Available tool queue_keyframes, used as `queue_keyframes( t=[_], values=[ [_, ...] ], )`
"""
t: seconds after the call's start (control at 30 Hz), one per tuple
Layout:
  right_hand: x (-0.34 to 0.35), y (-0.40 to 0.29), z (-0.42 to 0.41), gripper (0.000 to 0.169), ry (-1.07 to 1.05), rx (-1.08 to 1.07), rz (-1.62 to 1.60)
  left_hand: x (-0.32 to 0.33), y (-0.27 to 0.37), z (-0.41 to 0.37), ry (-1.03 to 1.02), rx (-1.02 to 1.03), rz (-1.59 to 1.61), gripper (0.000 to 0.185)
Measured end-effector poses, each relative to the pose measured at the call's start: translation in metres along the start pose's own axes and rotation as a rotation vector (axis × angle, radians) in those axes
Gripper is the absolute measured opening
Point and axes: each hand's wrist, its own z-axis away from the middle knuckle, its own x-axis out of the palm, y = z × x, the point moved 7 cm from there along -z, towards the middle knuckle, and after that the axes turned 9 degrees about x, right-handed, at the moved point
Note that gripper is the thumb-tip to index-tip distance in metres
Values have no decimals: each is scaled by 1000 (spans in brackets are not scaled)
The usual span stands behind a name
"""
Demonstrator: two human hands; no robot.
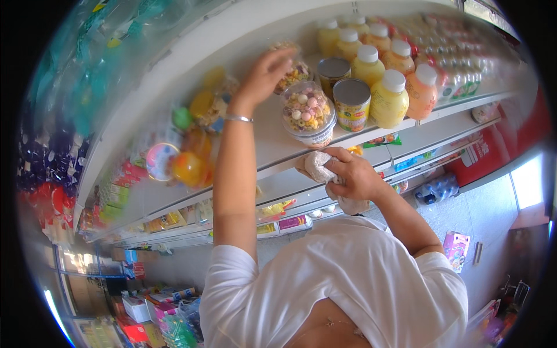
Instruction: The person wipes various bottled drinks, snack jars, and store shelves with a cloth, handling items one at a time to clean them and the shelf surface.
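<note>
My right hand grips a crumpled pale cloth just before the front edge of the shelf. Farther in, my left hand reaches over the shelf, blurred, with its fingers at a clear-lidded cup of colourful cereal. Whether those fingers hold the cup, I cannot tell. Nearer the edge, between the hands, stands another such cup with pink and white balls under its dome lid. Two food cans stand to its right, one behind the other.
Several yellow juice bottles and orange ones stand right of the cans, before rows of shrink-wrapped small bottles. Blurred toys sit left of my forearm. Lower shelves hold packets. A pink box lies on the floor.
</note>
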Motion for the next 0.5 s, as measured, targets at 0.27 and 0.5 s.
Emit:
queue_keyframes(
  t=[0.27,0.5],
  values=[
    [5,1,0,35,-56,13,30,-39,-42,-34,132,-139,-21,37],
    [0,3,-2,35,-40,-5,32,-125,2,27,265,-350,-645,55]
  ],
)
